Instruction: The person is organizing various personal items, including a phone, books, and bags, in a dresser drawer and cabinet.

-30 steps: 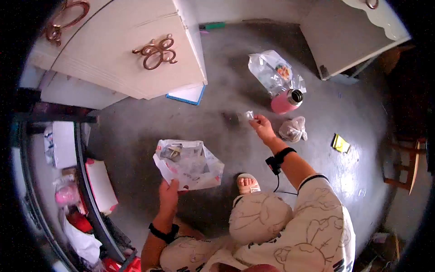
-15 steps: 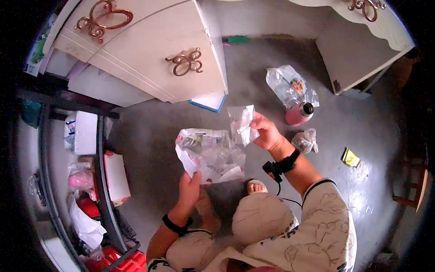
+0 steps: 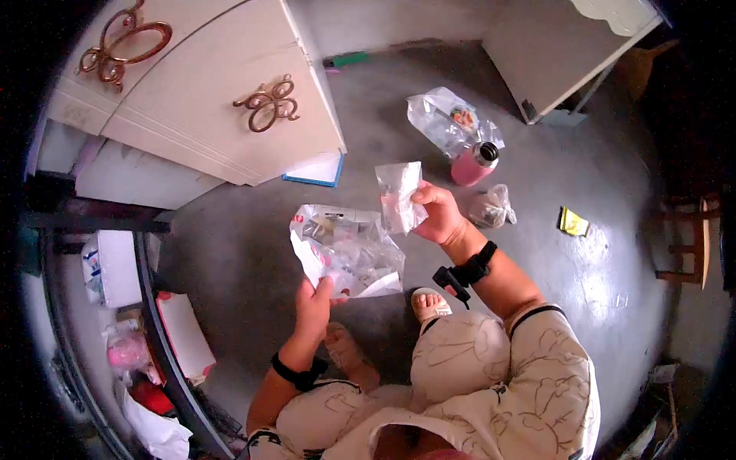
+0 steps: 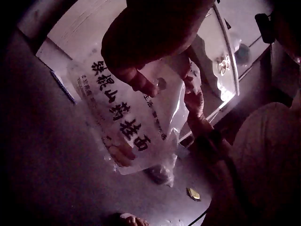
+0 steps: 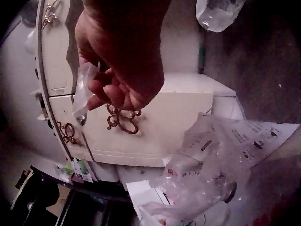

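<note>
My left hand [image 3: 313,310] grips the near edge of a white and clear plastic bag [image 3: 349,287], its mouth spread and crumpled clear plastic inside. In the left wrist view, large dark characters run across the bag [image 4: 124,113]. My right hand [image 3: 443,215] pinches a small clear plastic wrapper [image 3: 396,192] between thumb and fingers, just beyond the bag's right edge. Up close in the right wrist view, the wrapper [image 5: 84,89] hangs crumpled from the fingertips.
On the grey floor to the right stand a pink bottle [image 3: 471,167] without its lid, a clear printed bag [image 3: 441,123], a knotted bag [image 3: 491,207] and a yellow packet [image 3: 573,221]. A cream cabinet [image 3: 199,100] rises ahead; a dark-framed shelf [image 3: 157,322] holds goods at left.
The right hand has lifted the small wrapper from near the floor and brought it closer to the bag. The left hand has raised the bag slightly, still holding its edge.
</note>
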A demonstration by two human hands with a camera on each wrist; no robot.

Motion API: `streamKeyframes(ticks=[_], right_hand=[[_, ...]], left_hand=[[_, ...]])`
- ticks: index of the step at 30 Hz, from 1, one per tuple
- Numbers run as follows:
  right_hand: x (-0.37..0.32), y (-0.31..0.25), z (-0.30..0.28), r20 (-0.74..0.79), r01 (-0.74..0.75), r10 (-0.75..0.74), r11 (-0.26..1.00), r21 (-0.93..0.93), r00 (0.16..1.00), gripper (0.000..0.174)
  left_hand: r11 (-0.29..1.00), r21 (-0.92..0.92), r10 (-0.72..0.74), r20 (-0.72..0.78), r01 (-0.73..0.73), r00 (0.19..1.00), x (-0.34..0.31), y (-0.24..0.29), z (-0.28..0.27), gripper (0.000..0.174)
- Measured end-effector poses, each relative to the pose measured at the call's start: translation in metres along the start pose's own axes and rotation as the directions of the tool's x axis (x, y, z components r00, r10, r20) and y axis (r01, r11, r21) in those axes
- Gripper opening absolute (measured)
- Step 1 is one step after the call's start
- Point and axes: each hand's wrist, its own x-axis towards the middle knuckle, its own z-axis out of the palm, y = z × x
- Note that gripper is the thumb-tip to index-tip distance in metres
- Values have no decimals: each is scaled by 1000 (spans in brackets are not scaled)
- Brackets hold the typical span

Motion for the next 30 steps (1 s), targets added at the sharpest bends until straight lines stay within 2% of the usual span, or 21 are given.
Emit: streamKeyframes(ticks=[3,6,11,15,18,22,24,25,26,27,28,29,30], right_hand=[[-7,0,1,6,25,-25,999,-25,1000,48],[-12,-1,9,-53,-7,8,1000,5,999,48],[-7,-2,0,-29,12,-12,1000,-7,1000,48],[0,1,-1,22,8,-9,998,60,1000,50],[3,2,2,-33,-34,35,999,42,999,47],[1,-1,-2,-68,-8,11,999,51,998,47],[-3,-5,-7,17,-10,9,1000,16,1000,44],[-3,-6,-9,-8,21,-22,982,-187,1000,39],[-4,-6,-11,-27,43,-58,923,-383,998,34],[-6,0,-9,-208,-60,-91,781,-622,974,23],[-6,5,-7,-160,-58,-117,602,-797,980,19],[-9,9,-4,-143,-109,-97,289,-951,985,21],[-9,12,7,-138,-143,-75,-62,-988,988,24]], left_hand=[[999,-8,-39,93,40,995,4,-3,2,37],[1000,-17,-15,131,17,991,4,0,6,34],[995,76,48,194,-64,980,14,-5,8,29],[1000,15,-1,202,-2,979,19,-7,11,31],[1000,10,-18,168,17,986,20,-6,17,31],[990,133,22,174,-45,984,29,-16,19,30],[985,163,15,199,-48,980,33,-19,22,30],[988,152,-25,180,-3,983,35,-20,23,30],[989,141,-64,160,42,985,36,-21,24,30],[988,145,-66,162,42,985,39,-27,23,30],[988,125,-112,173,91,979,44,-33,21,30],[984,105,-159,187,141,970,46,-39,21,30],[984,109,-161,197,142,967,46,-41,22,30]])
